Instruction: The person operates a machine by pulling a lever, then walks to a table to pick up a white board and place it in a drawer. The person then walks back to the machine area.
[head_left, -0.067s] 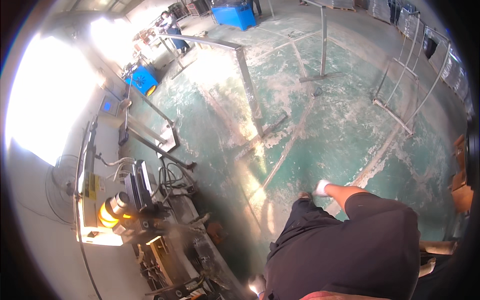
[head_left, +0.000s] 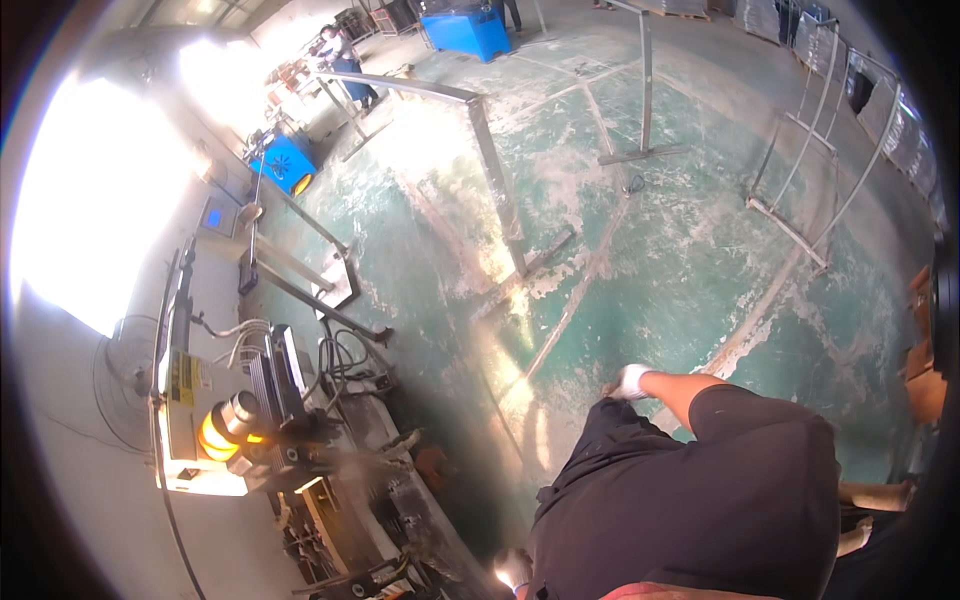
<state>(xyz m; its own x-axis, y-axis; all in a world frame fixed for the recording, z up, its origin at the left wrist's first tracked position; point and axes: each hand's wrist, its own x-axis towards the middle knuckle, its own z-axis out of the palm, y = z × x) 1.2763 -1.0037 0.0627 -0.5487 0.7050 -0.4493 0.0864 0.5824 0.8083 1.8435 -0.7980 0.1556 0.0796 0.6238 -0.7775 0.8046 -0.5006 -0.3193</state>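
R hand, in white glove, is held out in front of the body, close by the dark trousers; can't tell if it's open, closed or gripping, & the brownish bit at its tip is unclear. L hand, prob. gloved too, hangs low beside the black shirt, partly in glare; grip can't be told either. Nearest thing to it is the table, running along lower L, near end close to L hand; no contact visible.

Progress: neither hand seems to be working at the table, so prob. b/w steps; done vs. left can't be judged from this view.

Table surface: greyish, worn-looking, w/ dark fittings near the low end, too blurred to ID. By its far end: orange-lit unit, black ribbed box, looped cables.

Room: green floor, paint scuffed & peeling; metal frame mid-floor, metal rack to R, brown boxes at R edge. Bkgd: blue machine, co-worker upper L, v. bright window on L wall.
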